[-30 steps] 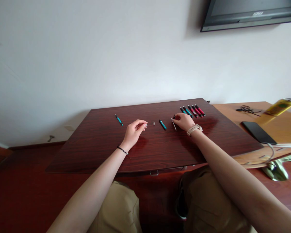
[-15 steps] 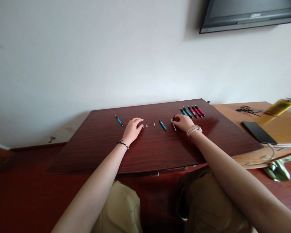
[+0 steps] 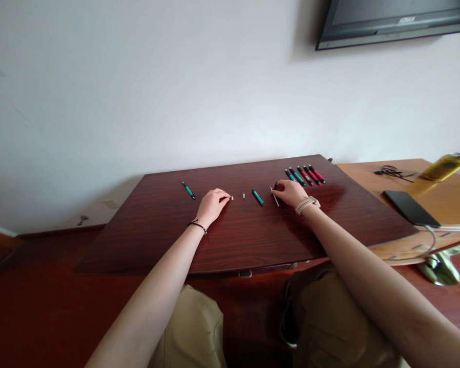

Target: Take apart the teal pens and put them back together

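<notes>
My left hand (image 3: 213, 203) rests on the dark wooden table with thumb and forefinger pinched together at a small white pen part (image 3: 232, 198). A second small white piece (image 3: 244, 196) stands a little to the right. Farther right lies a teal pen barrel (image 3: 257, 198). My right hand (image 3: 289, 193) has its fingers closed on a small black pen part (image 3: 276, 184), partly hidden by the fingertips. Just beside those fingers lies a thin white ink refill (image 3: 275, 197). Left of my left hand is a teal pen (image 3: 188, 190) with black ends.
Several teal and red pens (image 3: 305, 175) lie in a row at the table's back right. On the adjoining lighter desk (image 3: 456, 204) are a black phone (image 3: 411, 208) with a cable, a coiled black cord (image 3: 393, 173) and a yellow can (image 3: 446, 167). A television hangs above.
My left hand has shifted slightly right, and its thumb and forefinger have closed at the small white part. My right hand stays where it was, holding the black part.
</notes>
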### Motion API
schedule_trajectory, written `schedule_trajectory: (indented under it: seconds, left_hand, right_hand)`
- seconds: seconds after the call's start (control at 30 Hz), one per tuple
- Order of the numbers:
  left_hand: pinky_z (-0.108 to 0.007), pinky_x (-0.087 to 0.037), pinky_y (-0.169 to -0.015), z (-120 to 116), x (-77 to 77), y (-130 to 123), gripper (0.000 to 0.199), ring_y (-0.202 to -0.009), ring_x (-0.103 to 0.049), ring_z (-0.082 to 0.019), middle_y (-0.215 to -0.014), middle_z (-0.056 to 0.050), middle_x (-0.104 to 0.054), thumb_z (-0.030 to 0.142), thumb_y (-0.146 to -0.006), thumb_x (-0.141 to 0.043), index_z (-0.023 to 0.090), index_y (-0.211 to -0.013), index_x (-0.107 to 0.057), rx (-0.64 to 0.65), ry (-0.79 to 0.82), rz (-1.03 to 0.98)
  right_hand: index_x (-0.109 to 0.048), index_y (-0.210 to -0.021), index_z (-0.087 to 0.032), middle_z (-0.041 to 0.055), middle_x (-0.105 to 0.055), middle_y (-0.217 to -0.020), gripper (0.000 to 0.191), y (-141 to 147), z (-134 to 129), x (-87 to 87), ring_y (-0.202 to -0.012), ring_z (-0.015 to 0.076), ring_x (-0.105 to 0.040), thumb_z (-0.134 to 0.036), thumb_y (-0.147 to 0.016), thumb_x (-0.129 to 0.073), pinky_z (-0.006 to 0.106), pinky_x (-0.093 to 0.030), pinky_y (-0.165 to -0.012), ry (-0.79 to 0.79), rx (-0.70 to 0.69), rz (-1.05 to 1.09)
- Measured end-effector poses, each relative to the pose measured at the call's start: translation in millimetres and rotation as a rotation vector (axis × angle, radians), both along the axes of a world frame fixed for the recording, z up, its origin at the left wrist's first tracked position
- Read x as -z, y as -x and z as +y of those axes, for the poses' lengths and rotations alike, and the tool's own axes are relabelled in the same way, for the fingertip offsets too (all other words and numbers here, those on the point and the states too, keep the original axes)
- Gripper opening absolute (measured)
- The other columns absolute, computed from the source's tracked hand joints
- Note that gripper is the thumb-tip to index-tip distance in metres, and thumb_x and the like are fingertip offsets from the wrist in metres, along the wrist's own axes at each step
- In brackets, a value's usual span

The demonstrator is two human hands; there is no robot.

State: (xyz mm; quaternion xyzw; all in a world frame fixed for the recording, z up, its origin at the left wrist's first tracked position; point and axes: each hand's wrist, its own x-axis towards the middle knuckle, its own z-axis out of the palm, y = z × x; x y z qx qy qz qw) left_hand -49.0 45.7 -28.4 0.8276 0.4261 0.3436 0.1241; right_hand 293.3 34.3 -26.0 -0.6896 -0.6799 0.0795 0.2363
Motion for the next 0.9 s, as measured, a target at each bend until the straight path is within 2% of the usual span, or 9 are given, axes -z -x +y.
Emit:
schedule_trajectory:
  seconds: [0.2, 0.5, 0.6, 0.7, 0.77, 0.9]
  left_hand:
    - [-0.039, -0.056, -0.091, -1, -0.2, 0, 0.014, -0.088, -0.072, -0.025, -0.101, -0.007, -0.079, 0.022, -0.094, -0.071, 0.026, -0.09, -0.085, -0.021, 0.001, -0.047]
    - [-0.033, -0.055, -0.095, -8, -10.4, -4, 0.021, -0.098, -0.073, -0.022, -0.11, -0.006, -0.078, 0.02, -0.101, -0.062, 0.023, -0.097, -0.082, -0.097, 0.039, 0.15]
    - [-0.035, -0.054, -0.099, -18, -16.1, -6, 0.019, -0.103, -0.072, -0.023, -0.116, -0.008, -0.075, 0.028, -0.104, -0.063, 0.022, -0.111, -0.079, -0.143, 0.04, 0.204]
    - [-0.04, -0.053, -0.103, -34, -22.1, -8, 0.036, -0.112, -0.069, -0.028, -0.12, -0.013, -0.07, 0.038, -0.102, -0.068, 0.017, -0.132, -0.07, -0.213, 0.037, 0.303]
    - [-0.041, -0.053, -0.104, -43, -25.4, -8, 0.036, -0.115, -0.067, -0.03, -0.12, -0.013, -0.069, 0.037, -0.1, -0.071, 0.017, -0.129, -0.068, -0.22, 0.06, 0.369]
    - [-0.036, -0.054, -0.099, -52, -28.7, -10, 0.017, -0.11, -0.07, -0.026, -0.118, -0.01, -0.069, 0.022, -0.1, -0.069, 0.019, -0.116, -0.071, -0.179, 0.107, 0.402]
  right_hand:
    - [-0.072, -0.082, -0.021, 0.0074, -0.079, -0.089, 0.02, 0, -1, -1.8, -0.079, 0.022, -0.068, -0.039, -0.091, -0.073, 0.03, -0.043, -0.068, 0.008, -0.002, 0.002]
    - [-0.075, -0.086, -0.02, 0.0078, -0.08, -0.091, 0.021, 0, 0, -2.8, -0.081, 0.022, -0.069, -0.04, -0.092, -0.072, 0.029, -0.045, -0.07, 0.022, -0.011, -0.027]
    - [-0.075, -0.087, -0.02, 0.0073, -0.08, -0.091, 0.021, 0, -1, -2.5, -0.079, 0.0215, -0.069, -0.04, -0.093, -0.072, 0.029, -0.044, -0.069, 0.022, -0.012, -0.022]
    - [-0.075, -0.087, -0.02, 0.0066, -0.08, -0.09, 0.021, 0, -1, -2.5, -0.079, 0.0209, -0.069, -0.04, -0.093, -0.072, 0.028, -0.043, -0.068, 0.022, -0.012, -0.01]
    - [-0.075, -0.088, -0.02, 0.0066, -0.08, -0.091, 0.02, 1, -2, -2.6, -0.081, 0.021, -0.069, -0.039, -0.093, -0.072, 0.028, -0.044, -0.068, 0.02, -0.011, -0.002]
    - [-0.076, -0.088, -0.02, 0.0068, -0.08, -0.093, 0.019, 1, -1, -2.4, -0.082, 0.0209, -0.069, -0.038, -0.093, -0.072, 0.028, -0.044, -0.07, 0.015, -0.011, 0.0]
